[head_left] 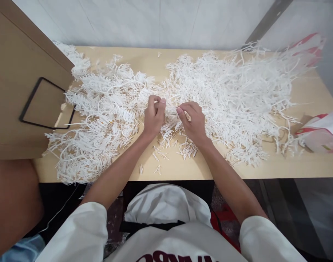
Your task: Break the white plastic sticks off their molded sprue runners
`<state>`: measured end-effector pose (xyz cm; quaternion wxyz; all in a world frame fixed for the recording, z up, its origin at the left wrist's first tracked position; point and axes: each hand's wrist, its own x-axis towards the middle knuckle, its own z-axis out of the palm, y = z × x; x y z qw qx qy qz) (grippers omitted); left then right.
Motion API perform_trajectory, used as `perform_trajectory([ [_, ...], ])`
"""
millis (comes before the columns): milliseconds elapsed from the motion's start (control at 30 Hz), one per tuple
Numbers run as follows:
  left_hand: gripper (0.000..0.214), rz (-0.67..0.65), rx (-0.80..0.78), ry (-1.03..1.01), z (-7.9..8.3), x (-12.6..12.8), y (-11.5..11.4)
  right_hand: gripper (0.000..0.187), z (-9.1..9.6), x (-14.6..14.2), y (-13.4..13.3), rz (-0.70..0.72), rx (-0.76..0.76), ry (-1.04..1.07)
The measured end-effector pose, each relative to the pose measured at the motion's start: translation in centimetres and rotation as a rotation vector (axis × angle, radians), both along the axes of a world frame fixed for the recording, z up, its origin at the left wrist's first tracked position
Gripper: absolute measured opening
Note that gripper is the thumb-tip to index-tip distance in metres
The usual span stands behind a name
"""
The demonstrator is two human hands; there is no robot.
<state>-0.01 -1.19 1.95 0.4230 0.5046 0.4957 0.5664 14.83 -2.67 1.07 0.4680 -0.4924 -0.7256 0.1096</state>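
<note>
My left hand (154, 115) is closed in a pinch over the middle of the table, thumb against fingertips. Facing it, a small gap away, my right hand (193, 122) is also pinched, with its fingertips on a thin white strand. Pale branching plastic bits show between and behind the hands, partly hidden by the fingers. To the left spreads a heap of white branched plastic sprigs (100, 109); a larger, looser pile of sprigs (237, 98) lies to the right. Short loose white pieces (187, 149) are scattered just below my hands.
A cardboard box (16, 72) with a black rectangular outline (32, 96) stands at the left. White-and-red plastic bags (323, 133) sit at the right. The tan tabletop (169, 173) meets a pale wall (144, 22) behind. Another person's bare limb (13, 207) is at lower left.
</note>
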Motion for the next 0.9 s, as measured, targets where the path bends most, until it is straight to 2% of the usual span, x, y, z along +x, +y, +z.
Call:
perform_trajectory([
  [67,0.026,0.114,0.157,0.099,0.2,-0.1,-0.3,0.028,0.2,0.0,0.0,-0.011,0.002,0.016],
  [133,0.022,0.155,0.293,0.223,0.3,-0.3,-0.5,0.027,0.2,0.0,0.0,-0.016,-0.010,0.040],
  [200,0.019,0.081,0.393,0.355,0.2,-0.6,-0.5,0.025,0.2,-0.1,0.0,0.006,-0.038,0.061],
  [267,0.017,-0.064,0.449,0.469,0.1,-0.6,-0.4,0.023,0.1,-0.1,-0.1,0.033,-0.048,0.073],
  [367,0.019,-0.213,0.450,0.579,-0.1,-0.5,-0.2,0.020,0.0,-0.2,-0.2,0.058,-0.046,0.108],
  [533,0.021,-0.244,0.365,0.641,-0.7,-0.4,0.2,0.016,0.3,-0.1,-0.3,0.056,-0.053,0.147],
  [767,0.024,-0.318,0.496,0.587,-1.4,-0.7,0.7,0.017,0.5,-0.1,-0.1,0.035,-0.082,0.215],
  [900,0.024,-0.311,0.478,0.513,-1.4,-0.7,0.7,0.016,0.5,-0.1,0.0,0.009,-0.082,0.211],
])
